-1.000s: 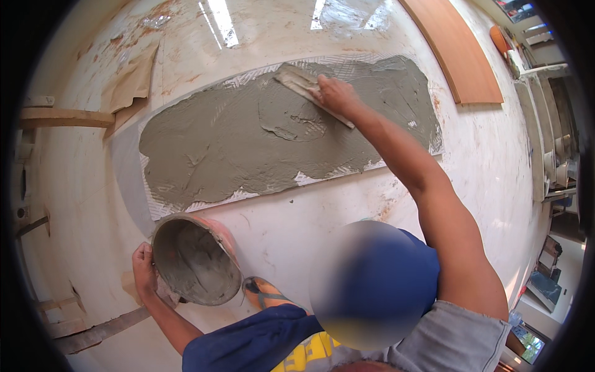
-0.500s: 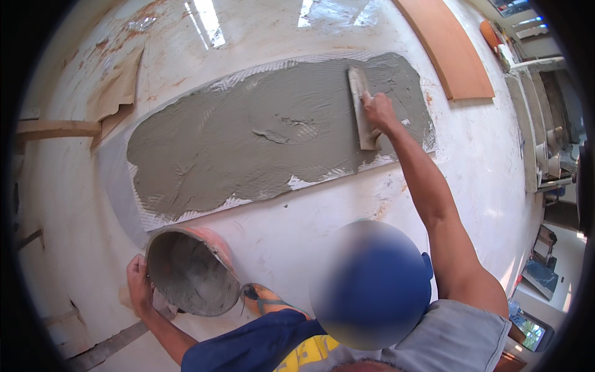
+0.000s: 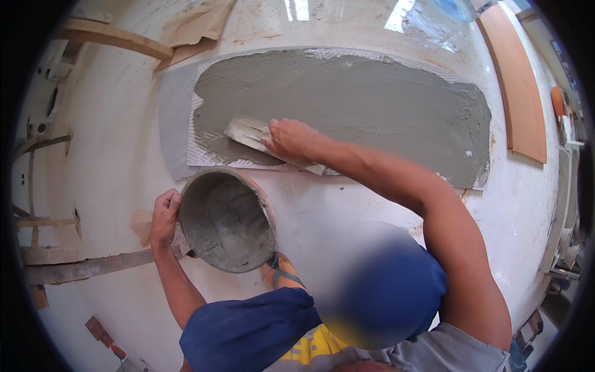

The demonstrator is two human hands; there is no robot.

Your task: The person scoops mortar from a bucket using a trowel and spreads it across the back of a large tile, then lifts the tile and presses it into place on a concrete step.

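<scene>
My left hand (image 3: 165, 220) is closed on the rim of a round bucket (image 3: 268, 201), which tilts so its mouth faces up toward the camera. Wet grey mortar (image 3: 232, 226) coats the inside. With my right hand (image 3: 292, 137) I grip a flat plastering trowel (image 3: 248, 134), its blade lying on the spread mortar near the layer's front left edge. The grey mortar layer (image 3: 378, 102) covers a long area and looks mostly smooth. White ridged patches (image 3: 199, 149) show along its left and far borders. The trowel's handle is mostly hidden under my fingers.
A flat orange-brown board (image 3: 517, 93) lies at the right. Timber (image 3: 114, 41) and brown paper (image 3: 198, 26) are at the far left. A wooden strip (image 3: 102, 266) lies left of the bucket, and a brush-like tool (image 3: 102, 335) at lower left. My sandalled foot (image 3: 282, 273) is beside the bucket.
My right hand has swept the trowel from the layer's right end to its left end. The rough spot mid-layer is now smooth. The view has shifted; my left hand still grips the bucket.
</scene>
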